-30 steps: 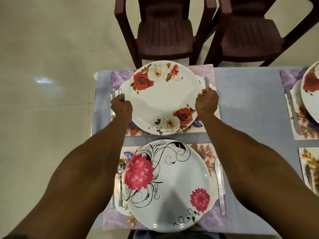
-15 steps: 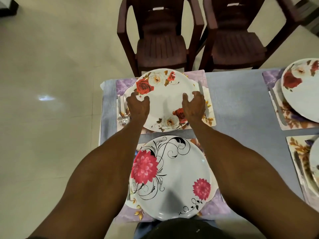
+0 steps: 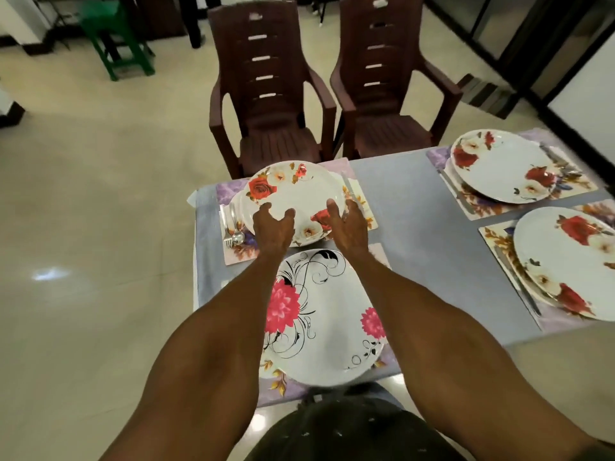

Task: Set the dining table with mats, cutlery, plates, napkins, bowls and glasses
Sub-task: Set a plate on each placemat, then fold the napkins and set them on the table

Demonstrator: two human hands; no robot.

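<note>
A white plate with red roses [image 3: 299,191] lies on a floral mat [image 3: 364,211] at the table's far left. My left hand [image 3: 273,227] and my right hand [image 3: 346,224] hover over the plate's near half, fingers spread and relaxed, holding nothing. A fork and spoon [image 3: 233,234] lie left of that plate, a knife [image 3: 349,188] to its right. Nearer me sits a white plate with pink flowers and black swirls [image 3: 329,314] on its own mat [image 3: 283,390]. Two more rose plates [image 3: 502,164] [image 3: 565,261] rest on mats at the right.
The grey table [image 3: 416,234] has two dark brown plastic chairs [image 3: 273,94] [image 3: 386,84] pushed up to its far side. A green stool [image 3: 116,38] stands on the tiled floor at the far left. Knives lie beside the right-hand plates.
Both hands let go of the rose plate's edges, leaving it on the mat, and drew back over its near half with fingers loosened. My view lifted and pulled back, showing more of the room.
</note>
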